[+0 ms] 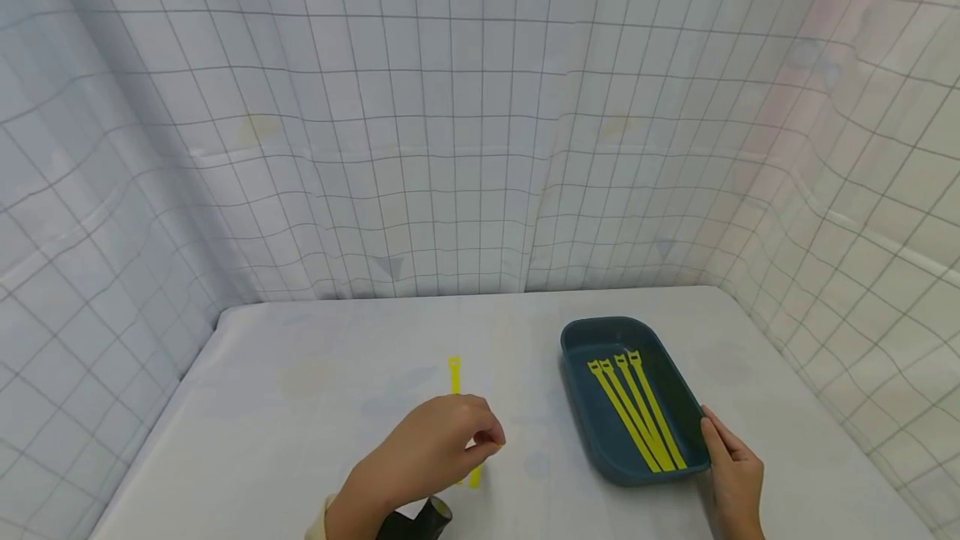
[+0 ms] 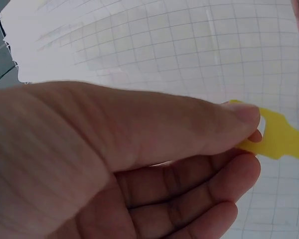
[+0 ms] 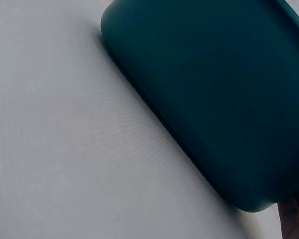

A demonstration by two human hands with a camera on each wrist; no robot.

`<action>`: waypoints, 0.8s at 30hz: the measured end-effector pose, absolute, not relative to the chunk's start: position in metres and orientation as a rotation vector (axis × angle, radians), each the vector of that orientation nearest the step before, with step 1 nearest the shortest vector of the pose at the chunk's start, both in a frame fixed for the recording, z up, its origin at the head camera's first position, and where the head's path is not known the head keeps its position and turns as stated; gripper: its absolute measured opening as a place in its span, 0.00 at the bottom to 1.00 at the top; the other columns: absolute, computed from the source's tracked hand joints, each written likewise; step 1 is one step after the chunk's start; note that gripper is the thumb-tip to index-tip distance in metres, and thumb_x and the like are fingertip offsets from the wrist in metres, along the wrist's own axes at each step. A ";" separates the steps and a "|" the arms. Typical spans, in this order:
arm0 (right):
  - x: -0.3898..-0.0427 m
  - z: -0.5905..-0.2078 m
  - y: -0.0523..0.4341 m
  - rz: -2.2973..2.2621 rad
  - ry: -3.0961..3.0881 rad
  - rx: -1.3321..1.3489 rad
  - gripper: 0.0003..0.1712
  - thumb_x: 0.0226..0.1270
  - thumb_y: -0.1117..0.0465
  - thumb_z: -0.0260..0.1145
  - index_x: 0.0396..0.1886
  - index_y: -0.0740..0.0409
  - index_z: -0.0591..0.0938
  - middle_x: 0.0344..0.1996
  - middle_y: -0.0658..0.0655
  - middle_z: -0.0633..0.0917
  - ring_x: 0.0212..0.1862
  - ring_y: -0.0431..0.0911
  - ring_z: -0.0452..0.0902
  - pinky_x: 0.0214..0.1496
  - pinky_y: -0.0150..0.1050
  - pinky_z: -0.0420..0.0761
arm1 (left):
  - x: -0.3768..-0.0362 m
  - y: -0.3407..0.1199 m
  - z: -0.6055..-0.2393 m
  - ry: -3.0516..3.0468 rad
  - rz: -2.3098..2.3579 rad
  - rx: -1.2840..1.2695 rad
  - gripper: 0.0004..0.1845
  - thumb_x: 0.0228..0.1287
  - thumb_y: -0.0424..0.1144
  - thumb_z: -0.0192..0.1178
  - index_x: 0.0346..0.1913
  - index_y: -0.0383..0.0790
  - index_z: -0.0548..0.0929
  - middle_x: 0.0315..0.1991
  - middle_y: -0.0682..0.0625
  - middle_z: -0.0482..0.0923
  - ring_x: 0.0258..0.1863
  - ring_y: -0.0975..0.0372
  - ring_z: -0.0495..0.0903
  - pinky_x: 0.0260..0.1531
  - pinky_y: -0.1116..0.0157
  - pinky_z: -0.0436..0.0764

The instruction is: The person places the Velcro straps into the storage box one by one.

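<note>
My left hand [image 1: 442,444] pinches the slotted head of a yellow cable tie [image 2: 276,134] between thumb and fingertips. In the head view, the slotted head of a yellow cable tie [image 1: 454,373] shows beyond that hand, and a yellow strip end [image 1: 475,477] shows below it. Much of these strips is hidden by the hand. On the right, my right hand [image 1: 731,465] grips the near right corner of a dark teal tray [image 1: 592,432], thumb at the rim. Inside the tray, several yellow cable ties [image 1: 637,411] lie side by side, slotted heads toward the far end.
A white cloth-covered table [image 1: 300,407] lies under everything. Grid-patterned curtains [image 1: 465,123] hang behind it and along both sides. A black device [image 1: 427,519] sits by the left wrist at the near edge of the head view.
</note>
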State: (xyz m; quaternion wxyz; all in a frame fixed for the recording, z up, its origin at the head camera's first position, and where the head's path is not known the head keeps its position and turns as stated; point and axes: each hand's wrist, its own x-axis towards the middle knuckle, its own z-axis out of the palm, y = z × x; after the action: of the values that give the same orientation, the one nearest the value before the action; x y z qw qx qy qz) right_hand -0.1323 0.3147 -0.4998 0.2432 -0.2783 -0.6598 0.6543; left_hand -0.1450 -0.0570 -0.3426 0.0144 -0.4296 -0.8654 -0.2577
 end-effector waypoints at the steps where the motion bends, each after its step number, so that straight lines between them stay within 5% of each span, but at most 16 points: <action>1: -0.132 -0.500 0.315 1.787 -1.803 -0.764 0.34 0.57 0.47 0.66 0.57 0.65 0.75 0.40 0.34 0.81 0.54 0.31 0.70 0.44 0.18 0.70 | -0.144 -0.057 -0.342 -2.679 -0.798 -1.348 0.08 0.59 0.31 0.59 0.28 0.49 0.83 0.28 0.67 0.72 0.30 0.75 0.71 0.33 0.77 0.72; 24: -0.134 -0.501 0.315 1.685 -1.903 -0.829 0.35 0.58 0.42 0.63 0.57 0.61 0.75 0.48 0.42 0.78 0.59 0.38 0.67 0.48 0.20 0.70 | -0.142 -0.054 -0.321 -2.499 -0.843 -1.525 0.04 0.59 0.34 0.62 0.30 0.48 0.83 0.29 0.65 0.73 0.30 0.77 0.71 0.33 0.82 0.69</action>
State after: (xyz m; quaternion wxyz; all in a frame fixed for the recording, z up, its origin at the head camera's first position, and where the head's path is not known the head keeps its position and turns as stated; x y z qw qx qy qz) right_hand -0.1337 0.3153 -0.5011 0.2320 -0.3016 -0.6924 0.6130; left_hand -0.1418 -0.0536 -0.3208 0.0475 -0.4999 -0.8194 -0.2763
